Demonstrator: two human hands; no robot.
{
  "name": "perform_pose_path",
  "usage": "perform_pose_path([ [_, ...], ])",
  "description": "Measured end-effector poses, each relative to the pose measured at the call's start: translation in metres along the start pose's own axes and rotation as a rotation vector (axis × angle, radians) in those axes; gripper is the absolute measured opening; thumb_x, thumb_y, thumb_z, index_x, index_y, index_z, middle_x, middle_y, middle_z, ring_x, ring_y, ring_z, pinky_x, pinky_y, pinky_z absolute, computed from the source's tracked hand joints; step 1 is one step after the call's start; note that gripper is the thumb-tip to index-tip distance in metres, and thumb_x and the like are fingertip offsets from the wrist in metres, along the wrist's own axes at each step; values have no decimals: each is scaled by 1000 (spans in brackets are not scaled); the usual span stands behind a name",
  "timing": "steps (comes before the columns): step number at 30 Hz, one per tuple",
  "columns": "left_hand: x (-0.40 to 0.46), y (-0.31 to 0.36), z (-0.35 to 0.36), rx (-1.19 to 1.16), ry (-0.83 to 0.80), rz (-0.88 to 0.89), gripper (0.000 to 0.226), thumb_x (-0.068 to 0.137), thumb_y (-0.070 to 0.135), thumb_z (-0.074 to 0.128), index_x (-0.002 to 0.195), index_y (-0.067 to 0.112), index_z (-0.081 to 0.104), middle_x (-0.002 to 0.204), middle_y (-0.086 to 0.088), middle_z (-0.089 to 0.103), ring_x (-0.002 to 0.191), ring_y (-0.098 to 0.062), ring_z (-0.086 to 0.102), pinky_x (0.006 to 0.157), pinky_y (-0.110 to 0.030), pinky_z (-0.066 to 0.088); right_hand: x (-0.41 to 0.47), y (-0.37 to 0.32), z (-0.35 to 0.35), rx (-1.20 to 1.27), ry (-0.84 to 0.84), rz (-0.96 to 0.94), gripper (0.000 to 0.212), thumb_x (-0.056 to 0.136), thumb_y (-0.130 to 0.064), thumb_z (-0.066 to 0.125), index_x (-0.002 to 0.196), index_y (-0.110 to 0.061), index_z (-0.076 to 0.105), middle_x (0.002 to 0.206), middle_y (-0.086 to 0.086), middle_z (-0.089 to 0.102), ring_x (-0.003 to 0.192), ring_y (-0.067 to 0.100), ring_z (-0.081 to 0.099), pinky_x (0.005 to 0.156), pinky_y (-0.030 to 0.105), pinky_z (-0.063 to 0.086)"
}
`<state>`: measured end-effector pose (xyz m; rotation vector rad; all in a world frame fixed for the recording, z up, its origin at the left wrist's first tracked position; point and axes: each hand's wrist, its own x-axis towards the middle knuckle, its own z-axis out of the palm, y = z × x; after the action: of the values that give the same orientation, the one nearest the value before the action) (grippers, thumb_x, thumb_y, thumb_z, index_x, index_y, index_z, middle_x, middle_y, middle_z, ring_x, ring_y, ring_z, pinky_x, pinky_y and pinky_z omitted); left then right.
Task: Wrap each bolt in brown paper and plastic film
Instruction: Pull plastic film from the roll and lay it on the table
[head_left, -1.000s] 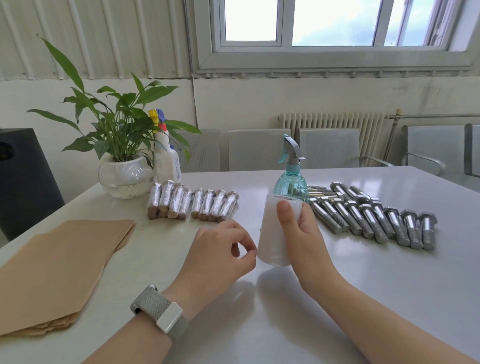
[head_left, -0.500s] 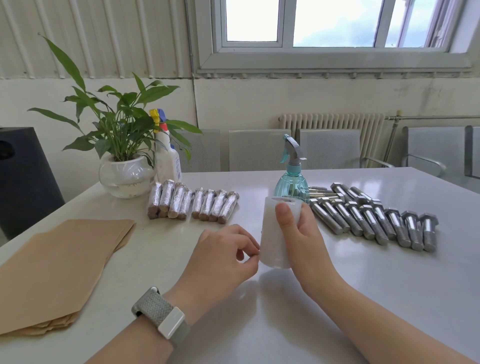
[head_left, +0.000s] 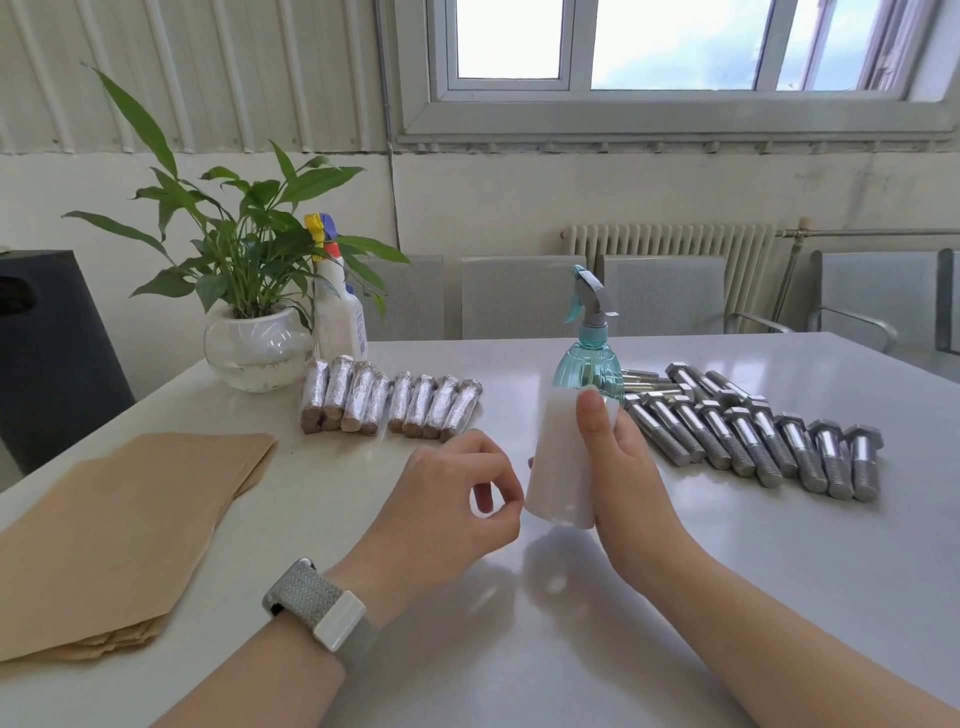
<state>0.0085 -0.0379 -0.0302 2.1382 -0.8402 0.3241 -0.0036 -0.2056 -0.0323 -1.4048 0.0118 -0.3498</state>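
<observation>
My right hand (head_left: 631, 483) grips a white roll of plastic film (head_left: 556, 457) and holds it upright just above the white table (head_left: 519, 649), thumb on its front. My left hand (head_left: 441, 512) is beside the roll. Its thumb and forefinger pinch together at the roll's lower left edge; the clear film there is too faint to see. Several bare steel bolts (head_left: 753, 441) lie in a row to the right. Several wrapped bolts (head_left: 389, 402) lie side by side at the back. A stack of brown paper sheets (head_left: 119, 530) lies at the left.
A teal spray bottle (head_left: 589, 358) stands right behind the roll. A potted plant (head_left: 254, 343) and a white spray bottle (head_left: 335, 306) stand at the back left. Grey chairs (head_left: 519, 296) line the far side. A black box (head_left: 52, 353) stands off the table's left.
My left hand has come up to the roll and its fingertips have closed against the roll's lower left edge. The right hand has kept the roll nearly still.
</observation>
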Motion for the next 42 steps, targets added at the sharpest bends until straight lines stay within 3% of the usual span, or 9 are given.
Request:
perform_pose_path([
  [3,-1,0,-1,-21,2,-43,12,80,15,73,73,24,69,88,11,61,72,-12,61,78,-37,50,1,-3,-1,33,-2,-3,76,72,-73,54,119,-13,55,107,20,62,106,45,62,90,65,50],
  [6,-1,0,0,-51,19,-121,9,84,23,72,81,31,72,92,16,62,76,-6,62,76,-19,48,1,-4,-3,72,-14,-12,79,70,-72,54,119,-11,55,96,11,64,90,35,67,87,59,54],
  [9,-3,2,5,-231,32,-243,6,87,27,73,89,30,77,95,19,67,75,-2,64,70,-7,43,1,-2,-3,104,-17,-22,76,72,-72,54,119,-11,56,96,10,64,92,35,65,89,57,52],
  [14,-5,14,21,-654,267,-477,9,76,28,81,78,19,78,71,0,73,64,-3,64,58,-7,42,1,0,-2,266,-28,-1,64,78,-64,53,120,-16,56,86,1,70,85,26,70,79,46,58],
  [17,-4,18,29,-791,352,-603,18,70,31,82,77,16,75,70,-4,72,60,-4,58,59,-19,41,2,1,1,314,-11,-6,61,78,-63,54,119,-18,57,88,3,69,83,23,70,73,41,59],
  [24,2,20,27,-1180,274,-714,18,59,19,80,73,10,73,68,-4,67,59,-10,62,48,-21,46,2,3,1,375,-11,8,70,71,-67,57,121,-18,59,92,8,69,85,22,71,71,37,61],
  [30,2,14,24,-1106,173,-701,28,65,21,79,84,2,71,67,-2,63,57,-8,58,47,-22,46,0,2,-1,315,-13,-30,65,77,-70,57,117,-19,59,86,3,72,84,23,70,72,39,60],
  [36,3,10,24,-660,163,-594,14,95,23,63,87,12,68,71,4,60,52,-6,49,56,-22,42,-3,0,1,236,7,-52,61,82,-68,54,115,-17,58,88,2,70,86,25,70,74,44,58],
  [42,5,5,18,-421,317,-401,8,97,20,59,89,17,61,69,7,67,51,1,52,52,-9,39,-5,-3,3,225,48,-13,71,71,-61,64,120,-10,56,113,19,63,115,44,58,97,61,48],
])
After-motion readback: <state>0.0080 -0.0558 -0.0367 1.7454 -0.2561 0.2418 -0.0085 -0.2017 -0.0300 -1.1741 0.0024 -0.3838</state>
